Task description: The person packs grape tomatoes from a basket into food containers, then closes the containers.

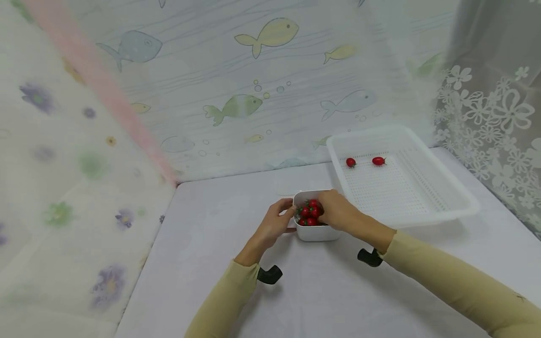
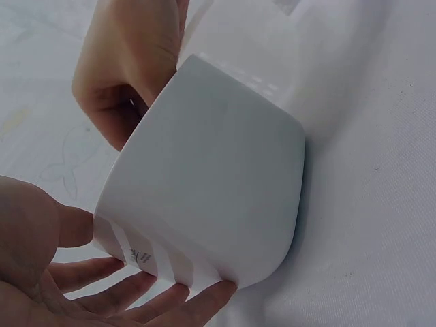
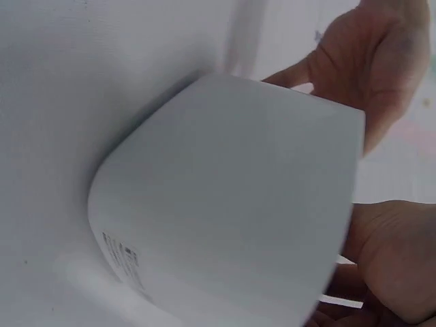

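Observation:
A small white square bowl [image 1: 316,231] stands on the table, full of red cherry tomatoes [image 1: 310,215]. My left hand [image 1: 286,218] rests against the bowl's left wall, and in the left wrist view its fingers [image 2: 109,270] lie fairly straight along the bowl [image 2: 211,197]. My right hand [image 1: 326,210] reaches into the bowl from the right, fingers curled down over the tomatoes. Whether it pinches one is hidden. The right wrist view shows only the bowl's outer wall [image 3: 225,204], with the right hand [image 3: 394,259] and the left hand [image 3: 364,65] at its rim.
A white perforated tray [image 1: 427,188] sits just right of and behind the bowl, with two cherry tomatoes [image 1: 351,162] [image 1: 378,161] at its far end. Fish-print and flower-print curtains close in the pale table [image 1: 220,225] at the back and sides.

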The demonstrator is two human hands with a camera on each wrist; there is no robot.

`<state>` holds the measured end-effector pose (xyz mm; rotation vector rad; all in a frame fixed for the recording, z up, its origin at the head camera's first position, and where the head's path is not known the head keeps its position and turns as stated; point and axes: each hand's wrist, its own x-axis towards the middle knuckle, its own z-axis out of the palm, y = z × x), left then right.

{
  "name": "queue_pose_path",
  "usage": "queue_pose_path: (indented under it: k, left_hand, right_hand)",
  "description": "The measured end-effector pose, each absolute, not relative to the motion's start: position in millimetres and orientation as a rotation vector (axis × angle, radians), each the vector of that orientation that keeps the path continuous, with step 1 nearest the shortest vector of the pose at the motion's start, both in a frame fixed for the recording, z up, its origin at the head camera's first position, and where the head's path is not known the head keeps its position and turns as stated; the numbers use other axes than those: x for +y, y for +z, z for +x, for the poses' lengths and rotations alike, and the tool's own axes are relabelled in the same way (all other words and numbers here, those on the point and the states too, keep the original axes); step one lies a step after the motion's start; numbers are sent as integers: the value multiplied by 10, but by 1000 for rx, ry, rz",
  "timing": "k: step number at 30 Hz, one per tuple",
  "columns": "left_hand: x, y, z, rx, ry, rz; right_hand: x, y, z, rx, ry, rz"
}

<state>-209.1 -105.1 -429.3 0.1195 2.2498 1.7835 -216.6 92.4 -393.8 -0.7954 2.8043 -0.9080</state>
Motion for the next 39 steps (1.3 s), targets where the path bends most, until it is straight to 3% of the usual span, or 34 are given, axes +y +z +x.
queue_pose_path:
  k: [20, 32, 39]
  left_hand:
    - [-1062, -4267, -2092, 2242, 1782, 116]
    - [-1053, -4278, -2082, 2249, 1771, 92]
    - [-1051, -4271, -2081, 2263, 1764, 100]
  right_hand:
    - [1469, -3500, -2042, 2784, -782, -922]
    - [1772, -3381, -2306, 2734, -829, -982]
    - [1964, -3322, -2648, 2806, -754, -961]
